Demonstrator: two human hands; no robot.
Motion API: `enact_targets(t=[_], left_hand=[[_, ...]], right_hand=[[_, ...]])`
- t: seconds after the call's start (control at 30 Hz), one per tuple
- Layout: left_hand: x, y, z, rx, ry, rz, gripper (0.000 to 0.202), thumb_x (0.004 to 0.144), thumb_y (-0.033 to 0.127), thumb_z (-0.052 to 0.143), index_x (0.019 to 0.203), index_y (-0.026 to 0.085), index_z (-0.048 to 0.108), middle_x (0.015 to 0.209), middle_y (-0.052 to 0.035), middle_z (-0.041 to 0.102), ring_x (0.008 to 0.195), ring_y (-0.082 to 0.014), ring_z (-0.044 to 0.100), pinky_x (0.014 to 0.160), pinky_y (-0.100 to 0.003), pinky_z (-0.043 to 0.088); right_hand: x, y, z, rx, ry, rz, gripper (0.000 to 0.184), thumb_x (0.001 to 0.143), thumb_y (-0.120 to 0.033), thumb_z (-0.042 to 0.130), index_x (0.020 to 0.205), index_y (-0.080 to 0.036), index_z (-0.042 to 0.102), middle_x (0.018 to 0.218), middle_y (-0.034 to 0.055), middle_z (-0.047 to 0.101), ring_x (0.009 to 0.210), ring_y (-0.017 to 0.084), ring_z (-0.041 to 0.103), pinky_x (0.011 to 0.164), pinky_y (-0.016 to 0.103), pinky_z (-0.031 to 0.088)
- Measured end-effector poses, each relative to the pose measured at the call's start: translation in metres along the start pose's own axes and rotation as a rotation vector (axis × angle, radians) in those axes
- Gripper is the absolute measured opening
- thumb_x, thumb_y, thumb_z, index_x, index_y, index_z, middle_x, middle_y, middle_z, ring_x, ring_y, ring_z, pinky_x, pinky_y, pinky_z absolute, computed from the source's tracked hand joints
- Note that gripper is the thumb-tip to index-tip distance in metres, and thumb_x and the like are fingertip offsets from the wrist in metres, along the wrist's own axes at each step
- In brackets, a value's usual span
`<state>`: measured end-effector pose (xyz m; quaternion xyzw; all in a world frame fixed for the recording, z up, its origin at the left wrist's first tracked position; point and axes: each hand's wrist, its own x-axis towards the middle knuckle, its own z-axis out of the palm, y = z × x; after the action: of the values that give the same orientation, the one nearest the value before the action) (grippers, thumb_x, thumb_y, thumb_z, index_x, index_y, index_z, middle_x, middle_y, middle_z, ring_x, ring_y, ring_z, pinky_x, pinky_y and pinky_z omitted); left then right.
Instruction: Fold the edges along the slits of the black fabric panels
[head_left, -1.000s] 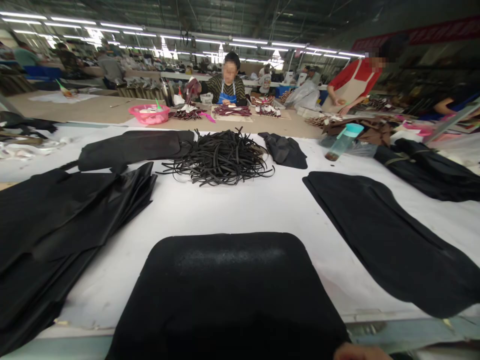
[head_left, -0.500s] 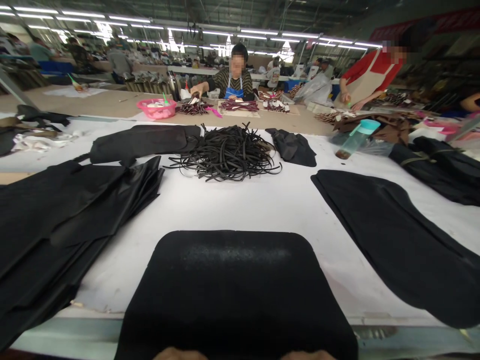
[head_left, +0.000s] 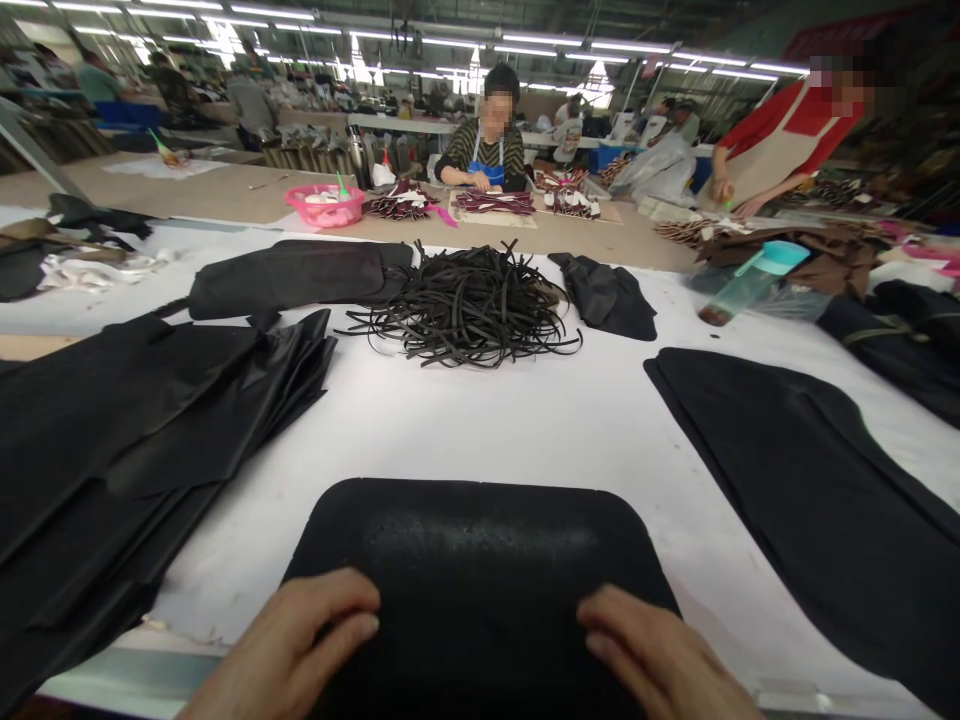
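A black sheet-like panel (head_left: 480,560) with rounded far corners lies in front of me, a dull greyish patch along its far part. Over its left side is my left hand (head_left: 307,630), thumb and forefinger drawn close together in a pinch. My right hand (head_left: 652,640) mirrors it on the right side, fingertips bent in toward the thumb. Whatever is between the fingers, if anything, blends into the black surface and cannot be made out. Beyond the panel sits a tangled heap of thin black strips (head_left: 472,305).
Stacked black pieces lie left (head_left: 150,420) and right (head_left: 795,480) on the white-covered table (head_left: 420,430). Farther back are a folded black piece (head_left: 292,275), a crumpled one (head_left: 607,295), a turquoise-lidded bottle (head_left: 754,285) and a pink basket (head_left: 324,207). Two co-workers handle pieces across the table.
Both my hands have come up from the bottom edge over the panel's sides. The view has shifted slightly. The co-worker opposite has drawn one arm inward.
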<state>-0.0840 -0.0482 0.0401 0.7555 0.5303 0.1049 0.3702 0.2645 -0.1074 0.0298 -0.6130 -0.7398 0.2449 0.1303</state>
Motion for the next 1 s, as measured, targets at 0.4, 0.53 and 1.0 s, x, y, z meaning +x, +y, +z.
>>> enact_targets(t=[0.4, 0.53, 1.0], left_hand=[[0.105, 0.01, 0.01, 0.357, 0.063, 0.211, 0.029, 0.086, 0.012, 0.038, 0.106, 0.02, 0.057, 0.107, -0.0077, 0.057, 0.101, -0.0221, 0.05, 0.09, -0.038, 0.044], [0.104, 0.015, 0.008, 0.296, 0.029, 0.211, 0.029, 0.089, 0.012, 0.034, 0.102, 0.02, 0.057, 0.102, -0.0066, 0.056, 0.097, -0.0213, 0.048, 0.087, -0.037, 0.043], [0.114, 0.011, -0.005, 0.17, -0.102, 0.124, 0.015, 0.085, 0.035, 0.052, 0.085, 0.021, 0.058, 0.088, -0.0008, 0.053, 0.086, -0.0186, 0.05, 0.076, -0.032, 0.041]], right_hand=[[0.126, -0.027, 0.009, -0.243, 0.02, -0.103, 0.025, 0.081, -0.019, 0.062, 0.105, -0.02, 0.058, 0.099, 0.0063, 0.062, 0.092, 0.024, 0.055, 0.081, 0.037, 0.044], [0.134, -0.031, 0.008, -0.19, -0.043, -0.094, 0.01, 0.081, -0.027, 0.065, 0.088, -0.021, 0.061, 0.082, 0.0015, 0.062, 0.082, 0.02, 0.054, 0.075, 0.033, 0.042], [0.136, -0.027, 0.002, -0.046, 0.05, -0.109, 0.017, 0.091, -0.024, 0.05, 0.075, -0.021, 0.056, 0.085, -0.0013, 0.058, 0.076, 0.014, 0.054, 0.071, 0.026, 0.041]])
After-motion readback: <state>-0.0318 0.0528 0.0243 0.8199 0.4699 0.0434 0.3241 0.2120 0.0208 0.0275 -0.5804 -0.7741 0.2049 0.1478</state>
